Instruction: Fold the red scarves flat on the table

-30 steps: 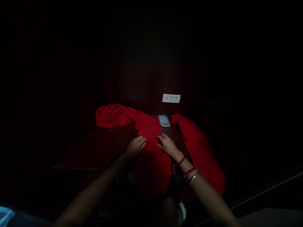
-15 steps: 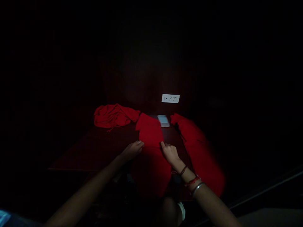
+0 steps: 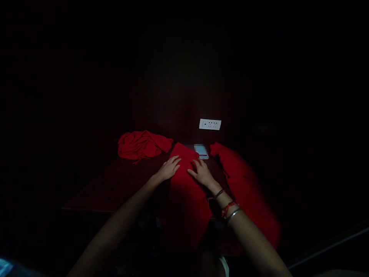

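Observation:
A long red cloth (image 3: 184, 192) lies on a dark wooden table (image 3: 121, 184) and hangs over its near edge. My left hand (image 3: 169, 168) rests flat on the cloth's left side, fingers stretched out. My right hand (image 3: 201, 172) lies flat on the cloth's right side near its far end, fingers spread, with bracelets on the wrist. Neither hand holds anything.
A crumpled red cloth (image 3: 141, 144) sits at the table's far left. Another red cloth (image 3: 242, 181) drapes along the right side. A phone (image 3: 201, 151) lies at the far edge. A white socket plate (image 3: 210, 124) is on the dark wall behind.
Both hands slid forward along the middle cloth toward its far end and now lie flat with fingers out. The far part of the cloth looks shorter than before.

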The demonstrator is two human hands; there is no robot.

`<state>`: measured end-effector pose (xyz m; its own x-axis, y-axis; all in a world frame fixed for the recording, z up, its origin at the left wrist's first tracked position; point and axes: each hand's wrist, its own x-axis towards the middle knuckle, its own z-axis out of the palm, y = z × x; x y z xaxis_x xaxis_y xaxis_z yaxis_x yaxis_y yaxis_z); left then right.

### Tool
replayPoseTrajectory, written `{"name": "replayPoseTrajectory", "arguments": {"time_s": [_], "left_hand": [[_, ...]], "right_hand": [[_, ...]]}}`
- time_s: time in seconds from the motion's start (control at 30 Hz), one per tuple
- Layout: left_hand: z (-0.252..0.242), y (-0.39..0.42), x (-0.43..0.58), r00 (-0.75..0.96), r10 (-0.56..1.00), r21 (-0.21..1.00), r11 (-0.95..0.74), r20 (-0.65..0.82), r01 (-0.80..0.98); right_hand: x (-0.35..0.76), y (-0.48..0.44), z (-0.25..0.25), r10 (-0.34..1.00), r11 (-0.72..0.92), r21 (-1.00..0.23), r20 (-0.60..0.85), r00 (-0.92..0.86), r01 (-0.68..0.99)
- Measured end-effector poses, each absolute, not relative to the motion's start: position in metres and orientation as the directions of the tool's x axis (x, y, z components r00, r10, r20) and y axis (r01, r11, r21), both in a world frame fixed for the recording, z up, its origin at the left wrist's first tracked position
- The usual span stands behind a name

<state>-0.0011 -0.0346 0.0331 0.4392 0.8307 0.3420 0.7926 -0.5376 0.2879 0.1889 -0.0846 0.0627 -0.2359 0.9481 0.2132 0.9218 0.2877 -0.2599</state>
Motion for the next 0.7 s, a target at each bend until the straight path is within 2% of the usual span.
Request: {"name": "replayPoseTrajectory", "arguments": {"time_s": [0.07, 0.13, 0.27, 0.33, 0.4, 0.5, 0.57, 0.7], "left_hand": [[0.02, -0.024, 0.002, 0.453, 0.879, 0.303, -0.476, 0.146, 0.826], [0.009, -0.019, -0.002, 0.434, 0.901, 0.308, -0.413, 0.002, 0.857], [0.008, -0.013, -0.023, 0.467, 0.877, 0.345, -0.407, -0.111, 0.846], [0.014, -0.005, -0.03, 0.486, 0.869, 0.413, -0.41, -0.093, 0.813], [0.02, 0.007, -0.032, 0.407, 0.913, 0.455, -0.374, 0.028, 0.808], [0.023, 0.028, -0.027, 0.19, 0.964, 0.452, -0.255, 0.184, 0.855], [0.02, 0.041, -0.022, 0.142, 0.972, 0.441, -0.212, 0.186, 0.872], [0.011, 0.065, -0.014, 0.182, 0.963, 0.407, -0.249, 0.196, 0.879]], "right_hand": [[0.18, -0.081, 0.046, 0.955, 0.295, -0.225, 0.076, -0.285, 0.929], [0.178, -0.082, 0.03, 0.94, 0.337, -0.172, 0.009, -0.34, 0.926], [0.191, -0.086, 0.021, 0.917, 0.39, -0.119, -0.041, -0.397, 0.913], [0.195, -0.085, 0.028, 0.917, 0.369, -0.13, -0.109, -0.383, 0.92], [0.193, -0.082, 0.039, 0.921, 0.354, -0.149, -0.119, -0.372, 0.924], [0.179, -0.077, 0.049, 0.916, 0.399, -0.155, 0.026, -0.4, 0.904], [0.169, -0.075, 0.047, 0.899, 0.438, -0.14, 0.078, -0.431, 0.888], [0.162, -0.074, 0.031, 0.884, 0.463, -0.132, 0.0, -0.467, 0.876]]}}
